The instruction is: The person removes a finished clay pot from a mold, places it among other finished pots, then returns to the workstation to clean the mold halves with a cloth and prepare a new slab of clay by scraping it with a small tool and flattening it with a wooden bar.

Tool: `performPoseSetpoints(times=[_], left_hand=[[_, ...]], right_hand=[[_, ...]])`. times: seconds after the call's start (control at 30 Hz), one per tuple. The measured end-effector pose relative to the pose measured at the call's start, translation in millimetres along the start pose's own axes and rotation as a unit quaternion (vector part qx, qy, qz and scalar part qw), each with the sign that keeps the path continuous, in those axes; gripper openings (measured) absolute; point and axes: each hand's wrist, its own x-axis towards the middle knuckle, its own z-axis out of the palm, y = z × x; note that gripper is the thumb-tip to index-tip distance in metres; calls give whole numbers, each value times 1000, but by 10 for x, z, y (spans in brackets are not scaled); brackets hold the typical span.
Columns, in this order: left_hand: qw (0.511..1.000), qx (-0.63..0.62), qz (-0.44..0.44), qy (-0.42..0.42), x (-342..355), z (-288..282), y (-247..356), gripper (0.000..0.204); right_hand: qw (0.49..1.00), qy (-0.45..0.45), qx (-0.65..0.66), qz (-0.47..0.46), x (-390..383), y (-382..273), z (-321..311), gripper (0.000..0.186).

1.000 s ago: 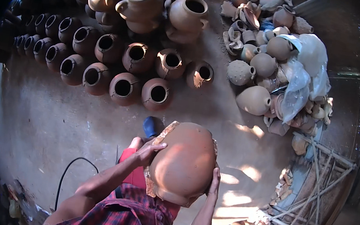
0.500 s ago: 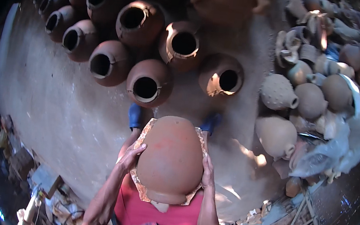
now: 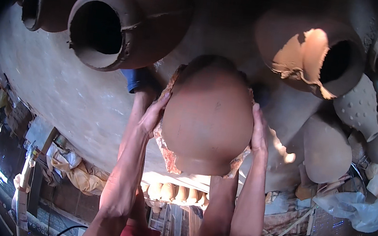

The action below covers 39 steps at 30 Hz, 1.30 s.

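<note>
Head view: brown, smooth, egg-shaped clay form (image 3: 209,116) with a rough, orange-white crusty edge (image 3: 166,150) sits directly between the hands, neither clearly nearer. Left hand (image 3: 154,116) and right hand (image 3: 260,131) grasp opposite sides; fingers underneath hidden. Long axis runs away from the person, narrower flat-ended neck toward the body, rounded end outward, between two reddish-brown round clay jars (image 3: 158,5) (image 3: 301,51). Floor contact: can't tell.
</note>
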Motion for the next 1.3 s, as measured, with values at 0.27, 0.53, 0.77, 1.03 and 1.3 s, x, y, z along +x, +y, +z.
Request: performPoseSetpoints(times=[0.27, 0.53, 0.77, 1.03, 1.3], left_hand=[[994, -90, -37, 53, 84, 503, 546, 68], [988, -124, -60, -73, 591, 153, 741, 68], [994, -81, 13, -76, 604, 271, 985, 67], [990, -95, 45, -97, 599, 250, 959, 65], [988, -96, 75, -99, 467, 284, 960, 64]], right_hand=[[993, -15, -96, 73, 507, -359, -80, 113], [984, 2, -142, 109, 665, -560, -59, 125], [990, -17, -110, 91, 715, -767, -37, 107], [992, -58, -116, -6, 973, -719, -145, 77], [984, -32, -168, 39, 1072, -303, -374, 54]])
